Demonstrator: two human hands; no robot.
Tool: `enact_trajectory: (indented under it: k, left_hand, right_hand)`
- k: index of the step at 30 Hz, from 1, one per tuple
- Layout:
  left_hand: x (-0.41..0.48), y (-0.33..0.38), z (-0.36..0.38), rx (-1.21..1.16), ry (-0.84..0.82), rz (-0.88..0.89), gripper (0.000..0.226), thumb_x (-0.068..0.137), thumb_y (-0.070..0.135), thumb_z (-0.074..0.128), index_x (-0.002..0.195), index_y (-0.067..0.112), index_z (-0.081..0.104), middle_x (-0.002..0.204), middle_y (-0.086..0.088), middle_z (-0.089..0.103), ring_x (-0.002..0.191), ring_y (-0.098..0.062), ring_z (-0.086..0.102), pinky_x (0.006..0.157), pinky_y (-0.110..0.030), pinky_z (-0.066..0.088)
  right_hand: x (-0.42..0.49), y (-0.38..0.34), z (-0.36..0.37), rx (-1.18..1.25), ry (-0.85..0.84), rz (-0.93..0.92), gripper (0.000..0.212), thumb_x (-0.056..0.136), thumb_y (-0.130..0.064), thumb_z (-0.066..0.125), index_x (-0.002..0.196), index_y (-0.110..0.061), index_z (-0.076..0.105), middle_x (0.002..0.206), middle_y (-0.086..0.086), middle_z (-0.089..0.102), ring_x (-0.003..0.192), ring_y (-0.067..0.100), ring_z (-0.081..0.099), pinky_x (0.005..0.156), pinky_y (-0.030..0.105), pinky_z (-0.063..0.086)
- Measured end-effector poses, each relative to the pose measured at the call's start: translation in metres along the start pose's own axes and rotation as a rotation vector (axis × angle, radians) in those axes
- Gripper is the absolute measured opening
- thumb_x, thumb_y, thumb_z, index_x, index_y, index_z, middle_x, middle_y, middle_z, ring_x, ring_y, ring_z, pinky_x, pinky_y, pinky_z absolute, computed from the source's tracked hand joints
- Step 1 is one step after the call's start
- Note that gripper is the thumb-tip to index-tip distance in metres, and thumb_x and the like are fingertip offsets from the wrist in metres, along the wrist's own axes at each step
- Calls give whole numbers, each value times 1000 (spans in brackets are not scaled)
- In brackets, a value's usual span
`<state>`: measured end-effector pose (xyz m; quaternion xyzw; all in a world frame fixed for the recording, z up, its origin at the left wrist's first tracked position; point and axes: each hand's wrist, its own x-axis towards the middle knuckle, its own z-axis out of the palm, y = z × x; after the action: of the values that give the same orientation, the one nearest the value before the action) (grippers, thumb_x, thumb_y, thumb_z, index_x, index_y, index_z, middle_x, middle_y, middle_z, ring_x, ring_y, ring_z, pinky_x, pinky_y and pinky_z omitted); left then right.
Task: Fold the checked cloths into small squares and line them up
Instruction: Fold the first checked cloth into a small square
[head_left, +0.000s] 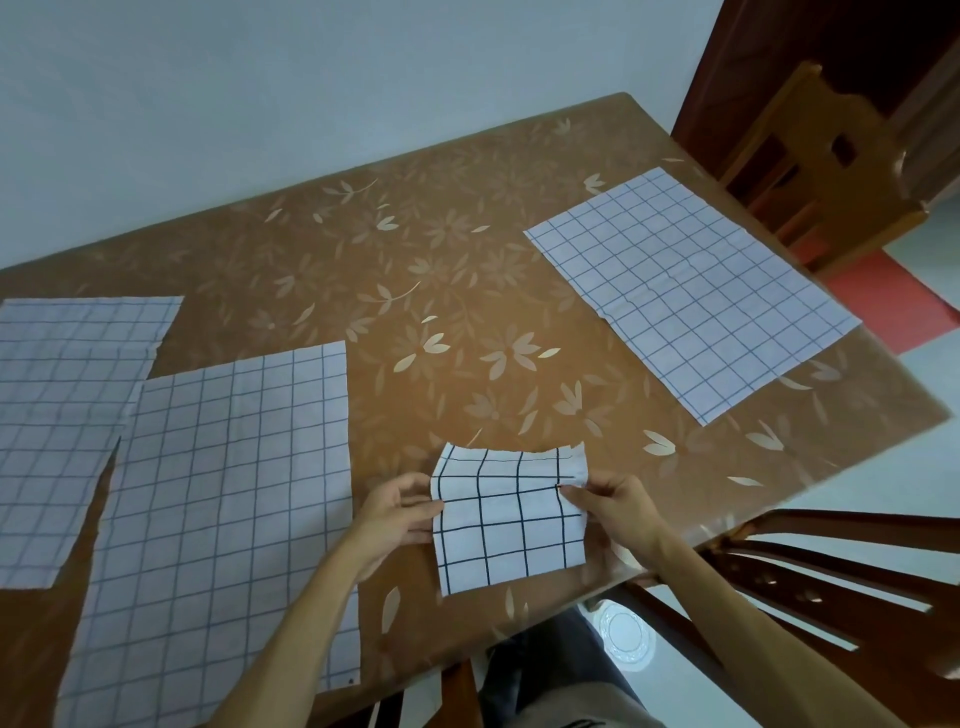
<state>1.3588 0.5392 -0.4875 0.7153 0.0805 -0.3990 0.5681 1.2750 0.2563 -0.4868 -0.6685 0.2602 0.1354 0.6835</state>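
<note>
The small folded checked cloth (511, 519) rests near the table's (467, 291) front edge, its sides pinched between the curled fingers (415, 506) of the left hand (395, 519) and right hand (618, 512), with a larger flat cloth (223, 493) just left.

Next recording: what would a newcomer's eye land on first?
The left hand and right hand hold a small folded cloth by the near edge of the floral table. Larger checked cloths lie flat: the far-left cloth, the near-left cloth and the right cloth.
</note>
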Motion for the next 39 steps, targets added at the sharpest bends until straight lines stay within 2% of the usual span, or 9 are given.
enact_trajectory:
  k: [6, 12, 15, 17, 21, 26, 31, 34, 39]
  left_hand:
    - [2, -3, 7, 17, 59, -8, 21, 95, -2, 58, 104, 9, 73, 101, -4, 78, 96, -23, 74, 81, -34, 60]
    - [3, -4, 5, -48, 30, -62, 27, 103, 8, 44, 110, 9, 71, 107, -9, 76, 98, -24, 73, 91, -42, 57]
    - [3, -5, 6, -67, 19, -40, 24, 102, 21, 50, 110, 15, 71, 111, -4, 75, 102, -20, 72, 94, -40, 56]
    - [4, -8, 6, -25, 47, -28, 26, 99, 38, 55, 113, 21, 69, 113, -2, 74, 101, -17, 72, 94, -37, 57]
    - [7, -13, 7, -8, 121, -64, 62, 95, 62, 42, 95, 12, 78, 108, 2, 74, 99, -16, 71, 89, -32, 58]
    - [9, -19, 13, 187, 129, 106, 4, 84, 27, 79, 88, 29, 80, 101, 11, 76, 102, -11, 70, 87, -31, 59]
    - [9, -29, 22, 369, 230, 208, 25, 82, 14, 80, 90, 35, 71, 101, 13, 72, 95, -7, 68, 78, -29, 59]
    - [10, -34, 25, 409, 249, 273, 28, 83, 14, 79, 94, 37, 68, 98, 12, 71, 89, -6, 69, 76, -26, 58]
    - [12, -39, 25, 506, 294, 335, 34, 85, 17, 77, 95, 46, 62, 109, 12, 62, 88, -6, 67, 78, -31, 61]
  right_hand:
    - [5, 3, -4, -265, 10, -69, 48, 90, 12, 49, 78, -25, 77, 81, -12, 76, 78, 1, 71, 65, 12, 53]
    - [11, 9, -8, -381, -60, 17, 35, 92, -6, 46, 86, -19, 78, 90, -6, 77, 87, 13, 71, 80, 27, 57]
    - [10, 8, -11, -461, -52, 4, 41, 81, -38, 47, 65, -4, 65, 71, 4, 70, 71, 22, 64, 72, 35, 53]
    - [8, 5, -12, -439, -42, -13, 41, 78, -40, 45, 55, -6, 50, 60, 7, 55, 61, 17, 51, 66, 36, 44]
    - [8, 6, -14, -452, -7, -17, 42, 78, -50, 47, 53, -16, 44, 54, -2, 43, 55, 13, 41, 59, 34, 37]
    - [4, 7, -10, -647, -57, -90, 57, 93, -55, 50, 70, -5, 65, 59, 3, 55, 57, 13, 49, 62, 34, 44]
    - [-2, 11, -2, -737, -13, -295, 53, 102, -48, 35, 98, -15, 77, 119, -15, 60, 98, -5, 53, 86, 10, 40]
    - [4, 31, -3, -937, 51, -405, 55, 102, -49, 30, 97, -20, 77, 139, -14, 50, 114, 8, 47, 99, 31, 42]
    - [-4, 34, 11, -1088, 91, -589, 40, 96, -35, 33, 117, -22, 65, 149, -5, 44, 126, 20, 47, 102, 41, 44]
